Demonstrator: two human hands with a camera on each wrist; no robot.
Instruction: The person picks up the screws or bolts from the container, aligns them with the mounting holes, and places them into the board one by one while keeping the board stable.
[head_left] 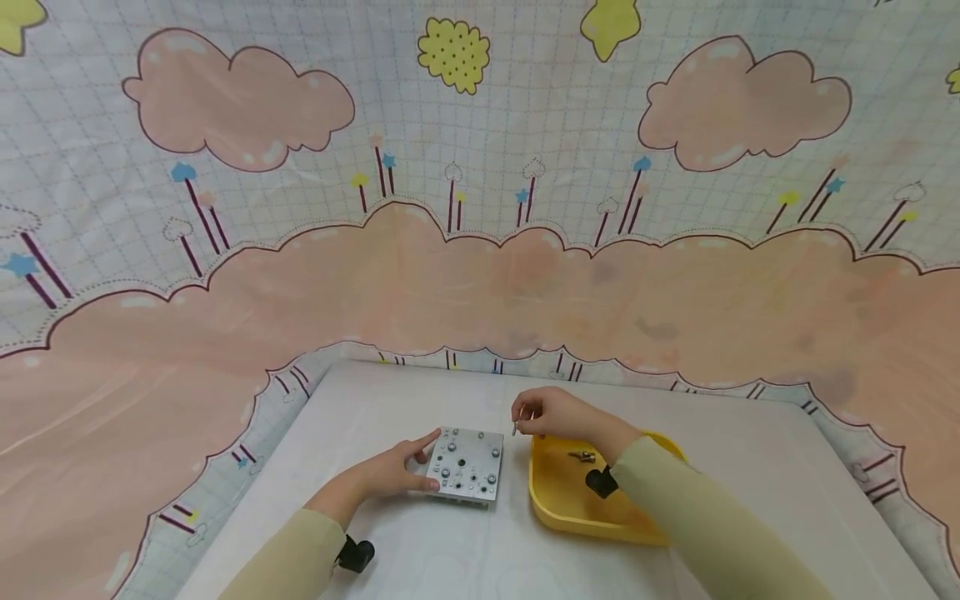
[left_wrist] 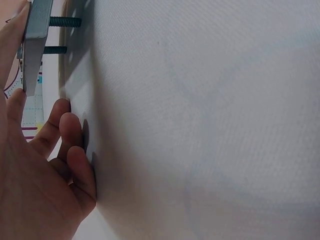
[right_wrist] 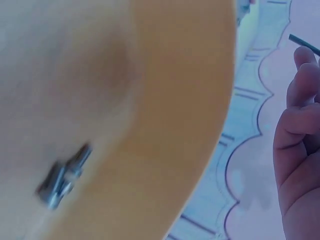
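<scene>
Metal is the worry here: the plate point(head_left: 467, 467) stands on a few screw shanks rather than flat on the counter point(head_left: 420, 550), as I see from the left wrist view, where threaded ends point(left_wrist: 64, 22) poke out under it. I judge it could rock or skate if the left hand point(head_left: 390, 475) eases off or something presses down off-centre. That hand lies nearest me, fingers fairly straight, index tip on the plate's far left corner and thumb against its near edge; it steadies the plate and grips nothing.

Just right of the plate sits the yellow tray point(head_left: 555, 508), with loose screws point(head_left: 581, 457) in it. The right forearm crosses the tray, and a careless sleeve could, I think, nudge it or tip the screws about.

Farther out, the right hand point(head_left: 558, 414) hovers above the tray's far left corner, close to the plate's far right corner, wrist bent down, its grip pinched on a slim screw point(head_left: 514, 428) at the fingertips. So thin a pinch could let it slip, I reckon, and it would bounce off across the counter.
</scene>
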